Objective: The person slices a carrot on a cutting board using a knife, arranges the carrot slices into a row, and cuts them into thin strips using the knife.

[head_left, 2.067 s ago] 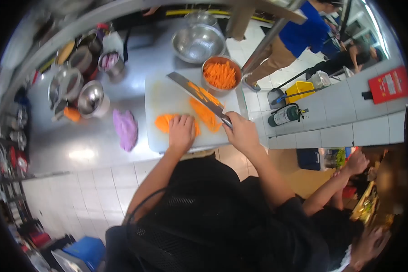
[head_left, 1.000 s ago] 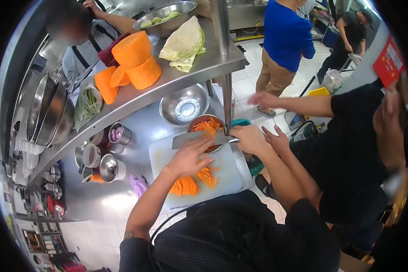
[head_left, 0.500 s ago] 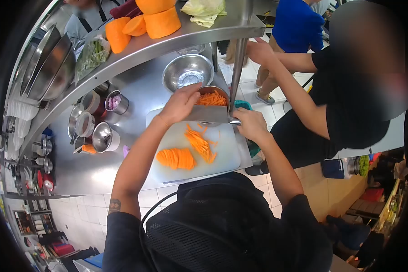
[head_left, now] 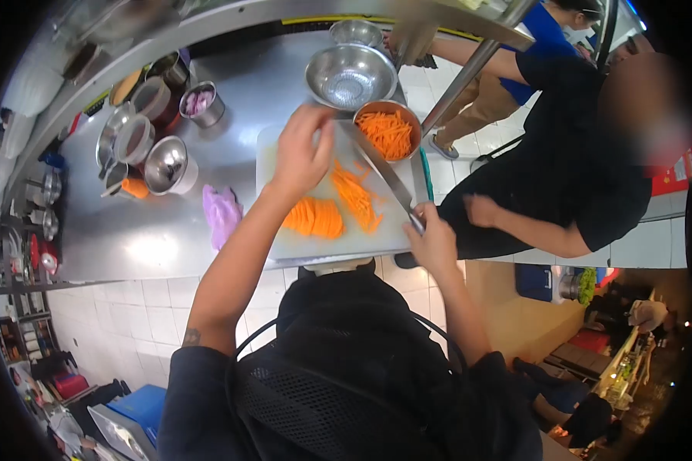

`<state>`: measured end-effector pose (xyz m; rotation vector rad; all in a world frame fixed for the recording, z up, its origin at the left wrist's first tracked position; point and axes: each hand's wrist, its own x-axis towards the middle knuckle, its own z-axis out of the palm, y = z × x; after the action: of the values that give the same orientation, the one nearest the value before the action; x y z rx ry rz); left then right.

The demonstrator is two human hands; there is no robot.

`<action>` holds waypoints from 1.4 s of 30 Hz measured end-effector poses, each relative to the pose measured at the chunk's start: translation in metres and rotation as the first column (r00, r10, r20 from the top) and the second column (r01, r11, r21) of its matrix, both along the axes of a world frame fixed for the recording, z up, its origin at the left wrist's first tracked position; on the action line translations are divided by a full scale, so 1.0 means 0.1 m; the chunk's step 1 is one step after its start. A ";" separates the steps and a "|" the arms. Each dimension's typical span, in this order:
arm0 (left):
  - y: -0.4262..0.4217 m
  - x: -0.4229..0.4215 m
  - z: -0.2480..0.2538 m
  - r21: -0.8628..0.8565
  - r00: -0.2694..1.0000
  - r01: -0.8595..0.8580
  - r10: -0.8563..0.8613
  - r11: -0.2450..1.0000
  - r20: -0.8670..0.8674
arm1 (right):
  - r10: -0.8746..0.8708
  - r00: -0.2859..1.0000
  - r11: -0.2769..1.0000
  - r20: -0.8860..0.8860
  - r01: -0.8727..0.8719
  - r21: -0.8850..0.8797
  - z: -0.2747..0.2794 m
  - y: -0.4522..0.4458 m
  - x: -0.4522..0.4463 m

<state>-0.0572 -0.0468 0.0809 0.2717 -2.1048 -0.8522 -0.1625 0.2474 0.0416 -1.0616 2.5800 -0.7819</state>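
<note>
My right hand [head_left: 436, 240] grips the handle of a kitchen knife [head_left: 390, 181]. The blade slants up and left over the white cutting board [head_left: 365, 244], its tip beside a round bowl [head_left: 414, 123] of carrot strips [head_left: 384, 134]. Above the board's left part is my left hand [head_left: 304, 150], its fingertips blurred, thumb apart, with nothing seen in it. Below it lies a fanned row of carrot slices [head_left: 317, 217], partly behind my left forearm. A loose pile of cut carrot strips [head_left: 354, 198] sits to the right of the slices.
Metal bowls [head_left: 317, 83] stand beyond the board. A lilac cloth-like item [head_left: 221, 216] lies to its left. Several containers [head_left: 133, 140] and a metal cup of purple pieces [head_left: 202, 104] are farther left. A shelf post [head_left: 469, 73] and a co-worker in black [head_left: 546, 154] are at right.
The knife blade has moved off the carrot bowl's edge and now slants across the board's right side. My left hand has come away from the bowl and blade. The view has shifted.
</note>
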 end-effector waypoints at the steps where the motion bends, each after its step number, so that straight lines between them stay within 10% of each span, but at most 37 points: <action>1: 0.07 0.27 -0.17 -0.001 0.991 -0.115 0.114 0.993 -0.068 | -0.007 0.998 0.997 0.068 0.012 -0.080 -0.07 0.07 0.23; 3: 0.25 0.74 -0.75 -0.080 0.984 -0.154 0.160 0.985 0.073 | -0.028 0.947 0.987 0.321 0.077 -0.141 -0.10 0.13 0.68; 13: 0.62 0.87 -1.42 -0.304 0.887 -0.053 0.185 0.951 0.423 | 0.175 0.983 0.975 0.062 -0.182 0.129 -0.20 -0.43 0.97; 30: 0.65 0.85 -1.45 -0.390 0.844 -0.069 0.262 0.918 0.468 | 0.286 0.949 0.894 0.134 -0.315 0.318 0.54 -0.56 1.16; 36: 0.65 0.84 -1.43 -0.400 0.839 -0.076 0.276 0.913 0.469 | 0.252 0.966 0.953 0.054 -0.258 0.159 -0.48 -0.75 0.92; 42: 0.65 0.83 -1.48 -0.389 0.842 -0.074 0.266 0.918 0.469 | 0.294 0.948 0.913 0.120 -0.316 0.258 0.33 -0.76 1.01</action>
<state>0.0262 0.0186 -0.0673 0.5331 -2.6335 -0.2830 -0.0619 0.1714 0.0744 -1.2719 2.2899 -0.3677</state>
